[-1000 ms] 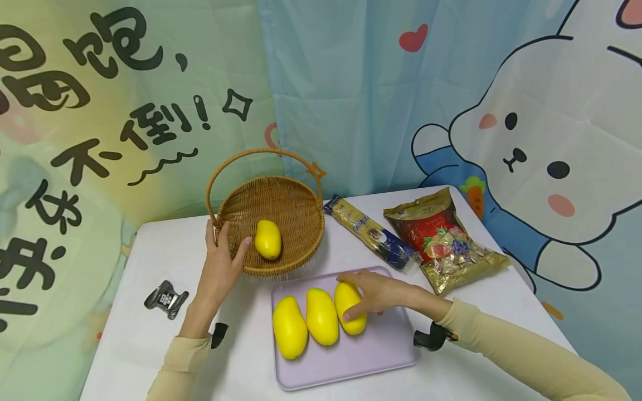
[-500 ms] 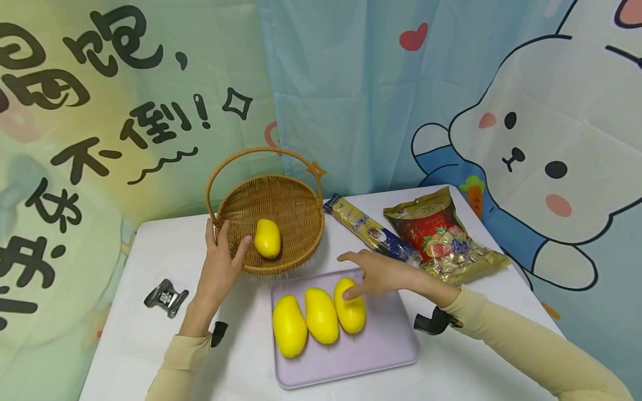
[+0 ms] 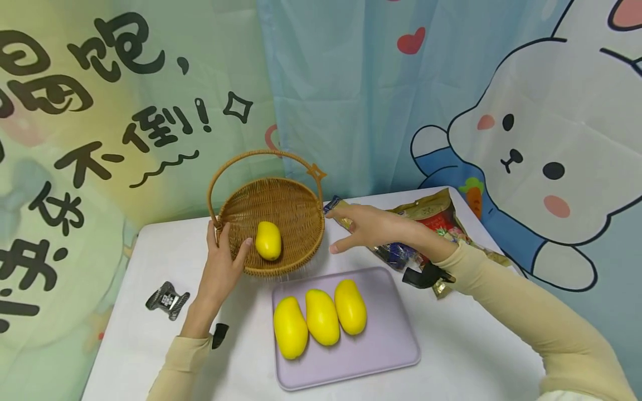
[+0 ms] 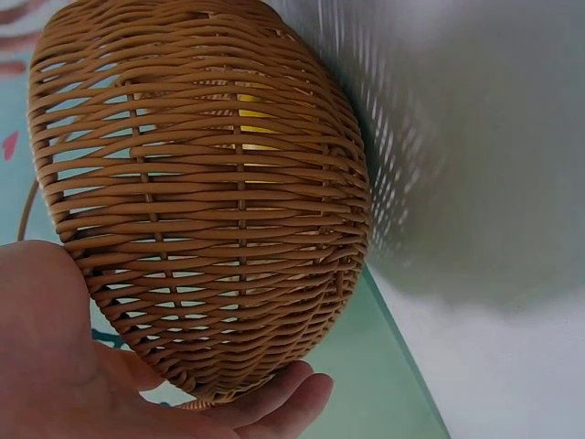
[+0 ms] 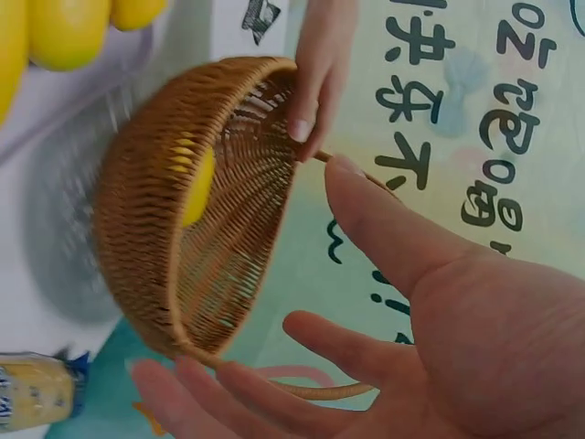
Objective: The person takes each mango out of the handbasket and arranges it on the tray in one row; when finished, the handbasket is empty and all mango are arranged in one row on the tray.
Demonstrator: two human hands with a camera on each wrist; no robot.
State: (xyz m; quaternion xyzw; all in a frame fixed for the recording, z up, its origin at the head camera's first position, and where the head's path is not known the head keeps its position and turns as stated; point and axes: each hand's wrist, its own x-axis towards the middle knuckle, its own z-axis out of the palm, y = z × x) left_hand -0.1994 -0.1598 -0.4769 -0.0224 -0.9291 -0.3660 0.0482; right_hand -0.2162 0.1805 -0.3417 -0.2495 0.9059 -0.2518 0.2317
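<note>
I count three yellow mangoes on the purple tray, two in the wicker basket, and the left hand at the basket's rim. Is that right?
Not quite: the head view shows just one mango in the wicker basket, not two. The three mangoes on the purple tray and the left hand at the basket's rim are as you say.

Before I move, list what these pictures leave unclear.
Head: the middle of the long packet, behind the right grip.
Head: part of the red-and-gold bag, behind the right forearm.
Head: print on the black packet, too small.
Left wrist: most of the lone yellow fruit, behind the wicker basket.
Right wrist: most of the tray, cut by the picture's edge.
</note>
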